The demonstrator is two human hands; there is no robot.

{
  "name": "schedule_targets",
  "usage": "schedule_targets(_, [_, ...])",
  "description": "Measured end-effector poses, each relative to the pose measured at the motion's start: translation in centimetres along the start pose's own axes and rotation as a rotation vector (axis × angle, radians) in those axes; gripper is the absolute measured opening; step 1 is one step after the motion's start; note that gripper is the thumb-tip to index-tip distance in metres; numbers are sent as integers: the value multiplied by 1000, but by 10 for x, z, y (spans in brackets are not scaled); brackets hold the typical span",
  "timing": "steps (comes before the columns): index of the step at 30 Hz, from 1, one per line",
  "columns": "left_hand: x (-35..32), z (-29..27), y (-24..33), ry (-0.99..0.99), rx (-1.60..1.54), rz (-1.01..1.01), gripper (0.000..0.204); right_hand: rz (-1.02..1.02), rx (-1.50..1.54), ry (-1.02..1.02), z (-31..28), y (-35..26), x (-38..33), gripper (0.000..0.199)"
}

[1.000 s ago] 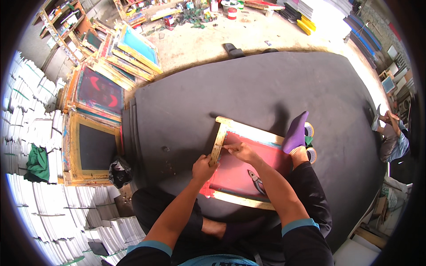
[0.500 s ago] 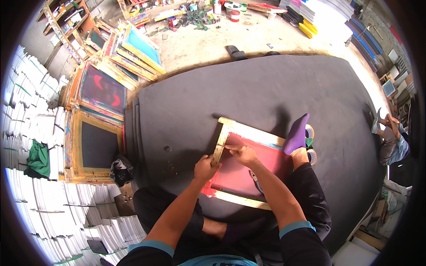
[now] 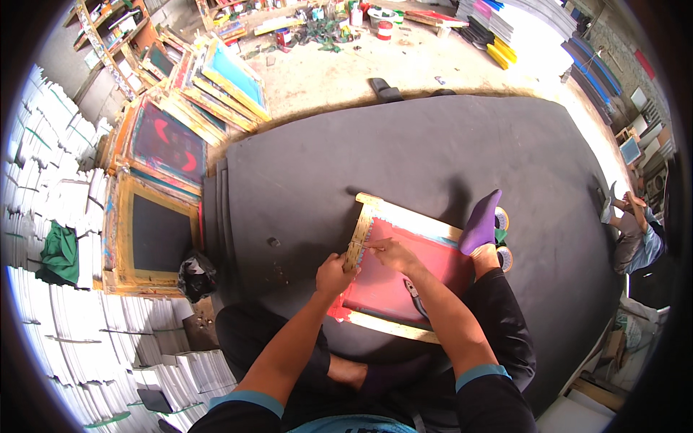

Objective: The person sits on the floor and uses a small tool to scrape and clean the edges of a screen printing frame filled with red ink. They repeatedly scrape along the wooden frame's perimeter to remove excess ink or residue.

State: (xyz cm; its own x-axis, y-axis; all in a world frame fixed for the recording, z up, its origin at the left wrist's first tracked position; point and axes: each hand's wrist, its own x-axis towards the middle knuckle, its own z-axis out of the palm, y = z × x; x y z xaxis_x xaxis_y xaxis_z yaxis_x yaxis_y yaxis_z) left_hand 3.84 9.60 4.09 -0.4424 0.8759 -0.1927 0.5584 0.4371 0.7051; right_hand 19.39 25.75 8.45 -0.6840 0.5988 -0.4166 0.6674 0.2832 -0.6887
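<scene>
A wooden screen-printing frame (image 3: 393,331) with red mesh (image 3: 386,285) lies on a dark grey foam sheet in front of me. My left hand (image 3: 335,275) is wrapped round its left rail, near the middle. My right hand (image 3: 392,255) is at the same rail's inner edge, just beyond the left hand, its fingers drawn together; what they pinch is too small to make out. Staple-like marks run along this rail. Pliers (image 3: 411,287) with dark handles lie on the mesh, partly covered by my right forearm. My purple-socked foot (image 3: 482,224) rests at the frame's far right corner.
Tape rolls (image 3: 504,259) stand beyond my foot on the foam sheet (image 3: 346,155). Used screens (image 3: 162,234) lean at the left, by a black plastic bag (image 3: 197,277) and white stacks (image 3: 83,317). Another person (image 3: 639,234) sits at the far right.
My right hand has shifted slightly nearer along the rail, its extended forefinger now drawn in. The left hand keeps its hold, and the frame stays about where it was.
</scene>
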Motion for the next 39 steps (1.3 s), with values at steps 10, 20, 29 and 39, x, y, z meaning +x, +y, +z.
schedule_targets(10, [9,-6,22,-9,91,-62,50,28,-464,303,16,10,0,36])
schedule_targets(20, [21,3,12,41,93,-23,46,-27,-548,292,26,15,1,37])
schedule_targets(29, [27,12,9,58,77,41,40,-64,-325,296,27,33,6,37])
schedule_targets(39, [29,7,10,31,87,55,42,-165,-159,279,18,49,18,37])
